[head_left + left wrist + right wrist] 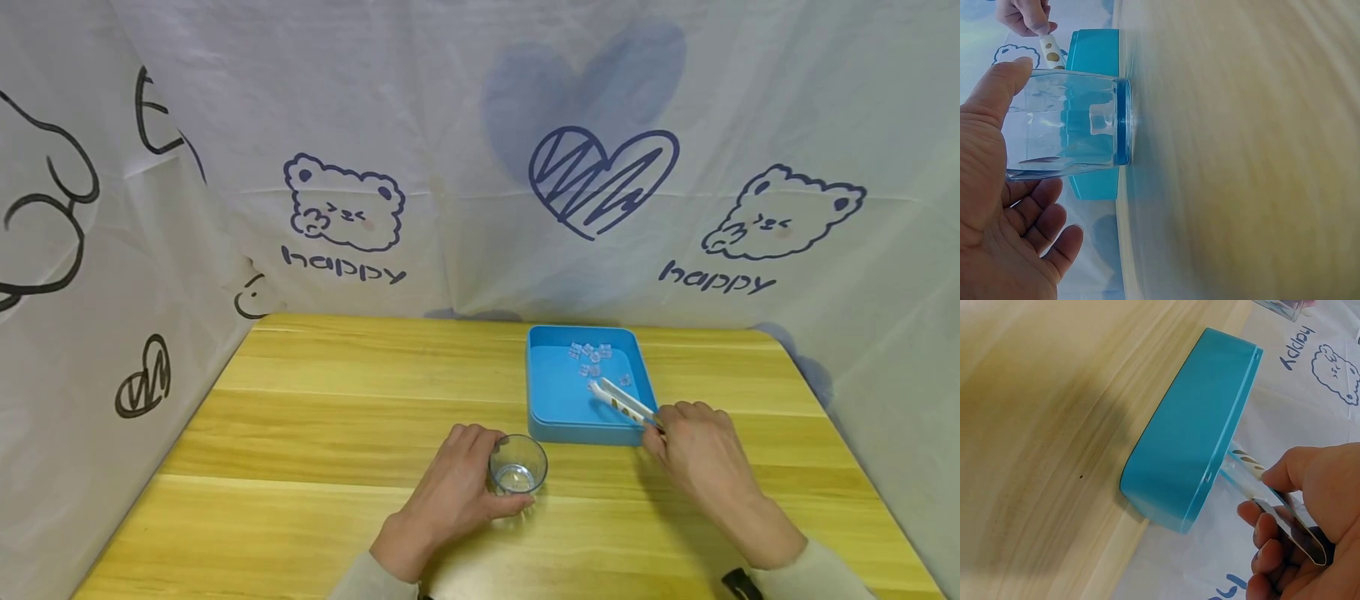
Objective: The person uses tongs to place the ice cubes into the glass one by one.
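My left hand (453,487) holds a clear drinking glass (519,458), which stands upright on the table with the thumb on its near side and fingers on its far side. A clear cube (1102,119) lies at the bottom of the glass in the left wrist view. My right hand (701,446) grips small white tongs (626,402) with gold spots, pinched between thumb and fingers. The tongs reach over the near right rim into a shallow blue tray (555,400), tips down by a clear piece. Several clear cubes (591,353) lie toward the tray's back.
The yellow wood-grain table (322,400) carries the tray at its back right, with the glass in front of it to the left. A white cloth (465,100) with bear and heart drawings hangs behind and along the sides.
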`<action>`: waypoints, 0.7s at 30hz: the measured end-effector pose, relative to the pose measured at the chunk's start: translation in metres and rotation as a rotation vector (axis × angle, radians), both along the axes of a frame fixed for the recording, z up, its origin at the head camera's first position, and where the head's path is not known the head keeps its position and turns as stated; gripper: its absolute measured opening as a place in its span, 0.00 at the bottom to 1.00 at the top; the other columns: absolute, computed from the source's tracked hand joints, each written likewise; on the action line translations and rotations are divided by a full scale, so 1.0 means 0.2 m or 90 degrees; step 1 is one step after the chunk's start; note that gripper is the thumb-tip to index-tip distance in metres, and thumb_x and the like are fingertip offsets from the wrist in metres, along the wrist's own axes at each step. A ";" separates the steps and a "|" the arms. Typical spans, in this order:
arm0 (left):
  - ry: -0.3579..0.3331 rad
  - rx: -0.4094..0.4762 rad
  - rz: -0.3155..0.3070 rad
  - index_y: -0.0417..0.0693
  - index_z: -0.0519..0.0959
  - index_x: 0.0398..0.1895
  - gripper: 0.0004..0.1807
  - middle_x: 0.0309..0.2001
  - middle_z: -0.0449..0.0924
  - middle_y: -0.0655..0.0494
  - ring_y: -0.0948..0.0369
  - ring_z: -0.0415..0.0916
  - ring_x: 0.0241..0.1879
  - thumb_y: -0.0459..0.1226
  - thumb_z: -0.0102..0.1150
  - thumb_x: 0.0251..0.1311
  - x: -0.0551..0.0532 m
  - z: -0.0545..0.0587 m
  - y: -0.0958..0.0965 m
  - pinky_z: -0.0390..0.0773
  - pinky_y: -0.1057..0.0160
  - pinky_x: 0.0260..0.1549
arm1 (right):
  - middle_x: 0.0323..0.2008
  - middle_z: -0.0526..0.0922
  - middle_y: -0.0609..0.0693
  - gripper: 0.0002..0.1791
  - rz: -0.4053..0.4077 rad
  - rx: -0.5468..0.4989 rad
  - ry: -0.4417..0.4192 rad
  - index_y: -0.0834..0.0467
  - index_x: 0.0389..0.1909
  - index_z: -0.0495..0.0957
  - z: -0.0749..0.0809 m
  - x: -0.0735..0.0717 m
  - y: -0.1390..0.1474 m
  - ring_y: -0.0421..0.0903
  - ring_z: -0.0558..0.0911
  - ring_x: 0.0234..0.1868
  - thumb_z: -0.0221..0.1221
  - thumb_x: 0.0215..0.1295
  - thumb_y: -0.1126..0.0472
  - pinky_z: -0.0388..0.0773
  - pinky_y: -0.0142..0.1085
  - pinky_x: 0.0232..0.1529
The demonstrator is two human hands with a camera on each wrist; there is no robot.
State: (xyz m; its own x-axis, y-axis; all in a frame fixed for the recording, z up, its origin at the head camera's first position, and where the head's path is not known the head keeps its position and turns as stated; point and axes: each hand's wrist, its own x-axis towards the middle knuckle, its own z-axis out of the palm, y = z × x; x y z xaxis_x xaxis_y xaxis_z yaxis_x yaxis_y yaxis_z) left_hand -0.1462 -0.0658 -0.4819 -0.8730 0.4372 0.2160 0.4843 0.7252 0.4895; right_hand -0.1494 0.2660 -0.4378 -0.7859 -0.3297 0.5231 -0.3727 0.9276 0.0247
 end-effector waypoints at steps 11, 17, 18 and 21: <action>0.007 0.000 0.002 0.46 0.79 0.60 0.42 0.49 0.80 0.57 0.60 0.71 0.50 0.64 0.77 0.50 -0.01 0.00 0.00 0.77 0.58 0.52 | 0.17 0.61 0.44 0.16 0.014 -0.020 0.016 0.55 0.18 0.69 0.02 0.03 -0.01 0.42 0.59 0.21 0.66 0.59 0.61 0.57 0.35 0.24; 0.006 0.001 0.002 0.46 0.79 0.59 0.41 0.49 0.80 0.57 0.60 0.71 0.49 0.64 0.78 0.50 0.00 0.00 0.00 0.77 0.58 0.52 | 0.19 0.70 0.45 0.11 0.019 -0.036 0.002 0.58 0.23 0.77 0.08 0.09 -0.06 0.44 0.65 0.23 0.70 0.58 0.61 0.65 0.40 0.27; 0.006 0.002 0.003 0.46 0.79 0.59 0.41 0.49 0.80 0.57 0.60 0.71 0.49 0.64 0.78 0.50 0.00 0.00 0.00 0.77 0.58 0.52 | 0.19 0.72 0.46 0.10 0.026 -0.039 0.004 0.58 0.24 0.78 0.09 0.10 -0.07 0.44 0.66 0.23 0.70 0.58 0.61 0.66 0.41 0.27; 0.008 0.002 0.004 0.46 0.79 0.59 0.41 0.49 0.80 0.57 0.60 0.71 0.50 0.63 0.78 0.50 0.00 0.00 0.00 0.77 0.58 0.52 | 0.22 0.76 0.46 0.09 0.051 -0.053 0.010 0.57 0.26 0.79 0.12 0.14 -0.12 0.44 0.70 0.25 0.69 0.58 0.60 0.69 0.43 0.29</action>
